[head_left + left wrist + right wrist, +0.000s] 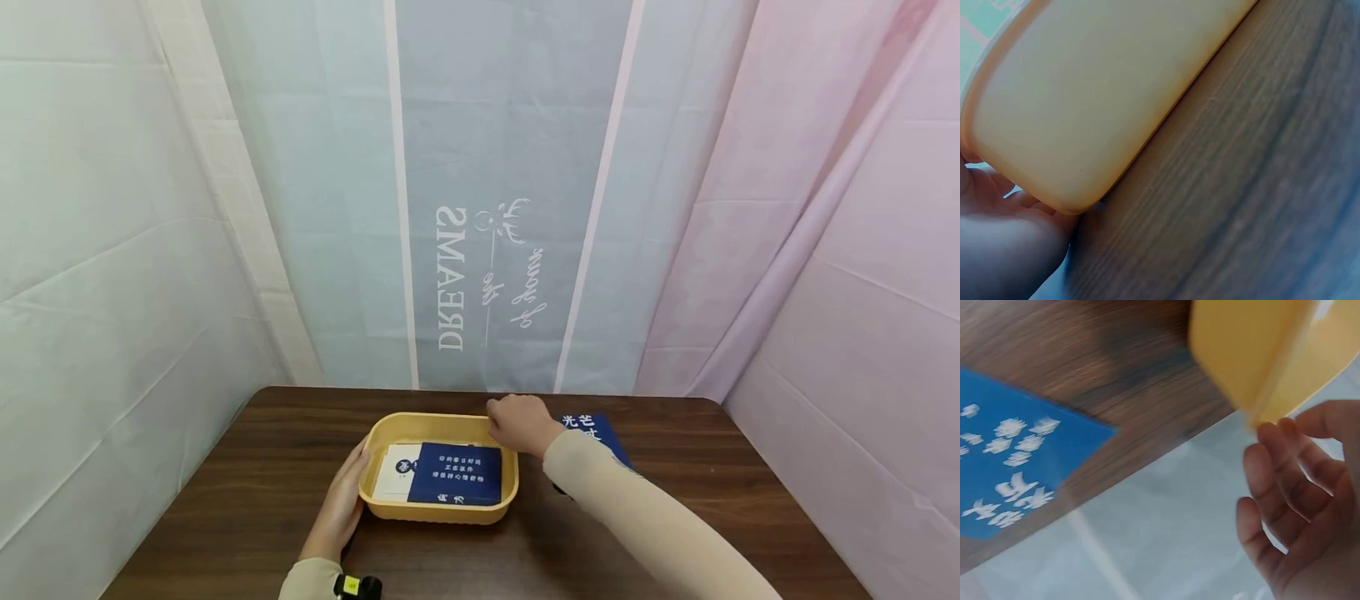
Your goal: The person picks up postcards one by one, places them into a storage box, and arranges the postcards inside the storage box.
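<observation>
A yellow plastic basket (pixel 438 512) stands on the table, with its near and left walls facing the left wrist camera. In it lie a dark blue card (pixel 468 475) with white characters and, partly beneath that, a white card (pixel 392 483) with a blue round print. My left hand (pixel 343 500) rests along the basket's left side, fingers against the outer wall. At the far right corner, my right hand (pixel 522 423) pinches the rim between thumb and forefinger. The other fingers (pixel 1260 469) are bent loosely, with nothing in them.
Right of the basket, partly behind my right forearm, a blue card (pixel 613 437) with white characters lies on the brown wooden table (pixel 247 483). Hanging cloth (pixel 517 125) borders the table at the back and on both sides.
</observation>
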The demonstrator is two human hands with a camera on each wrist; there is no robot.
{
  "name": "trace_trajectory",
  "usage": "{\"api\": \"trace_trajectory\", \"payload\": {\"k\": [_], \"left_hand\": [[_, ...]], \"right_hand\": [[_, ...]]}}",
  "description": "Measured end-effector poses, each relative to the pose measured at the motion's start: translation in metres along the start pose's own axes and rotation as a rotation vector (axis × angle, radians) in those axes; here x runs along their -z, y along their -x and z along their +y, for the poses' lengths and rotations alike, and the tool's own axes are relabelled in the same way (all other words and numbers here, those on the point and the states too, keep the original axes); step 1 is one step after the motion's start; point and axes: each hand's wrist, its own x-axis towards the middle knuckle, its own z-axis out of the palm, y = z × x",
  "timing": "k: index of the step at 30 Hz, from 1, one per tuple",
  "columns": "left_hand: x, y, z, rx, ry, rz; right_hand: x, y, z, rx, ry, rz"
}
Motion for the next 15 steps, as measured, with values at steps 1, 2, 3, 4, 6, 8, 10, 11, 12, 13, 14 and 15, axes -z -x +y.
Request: {"api": "trace_trajectory", "payload": {"k": [1,2,3,4,6,8,10,11,12,13,14,15], "left_hand": [[0.000,0.000,0.000,0.000,0.002,0.001],[0.000,0.000,0.000,-0.001,0.006,0.001],[-0.001,0.000,0.000,-0.001,0.008,0.003],[-0.001,0.000,0.000,0.000,0.011,0.004],[-0.002,0.000,0.000,-0.004,0.015,-0.002],[-0.002,0.000,0.000,-0.004,0.014,-0.008],[-0.002,0.000,0.000,-0.006,0.016,-0.011],[-0.002,0.000,-0.001,-0.007,0.015,-0.012],[-0.002,0.000,-0.001,-0.006,0.015,-0.012],[-0.002,0.000,-0.001,-0.006,0.014,-0.012],[-0.002,0.001,-0.001,-0.007,0.014,-0.012],[-0.002,0.001,-0.001,-0.008,0.015,-0.012]], "right_hand": [[-0.001,0.002,0.006,0.000,-0.002,0.021],[-0.002,0.004,0.012,-0.004,-0.004,0.041],[-0.004,0.006,0.019,-0.009,-0.006,0.058],[-0.006,0.009,0.025,-0.017,-0.004,0.071],[-0.008,0.014,0.036,-0.036,-0.008,0.082],[-0.011,0.020,0.048,-0.048,-0.029,0.088],[-0.013,0.027,0.059,-0.063,-0.039,0.083],[-0.014,0.030,0.064,-0.070,-0.048,0.080],[-0.014,0.033,0.069,-0.077,-0.049,0.079],[-0.015,0.035,0.073,-0.084,-0.055,0.075],[-0.014,0.037,0.076,-0.094,-0.051,0.070],[-0.013,0.040,0.079,-0.105,-0.049,0.064]]}}
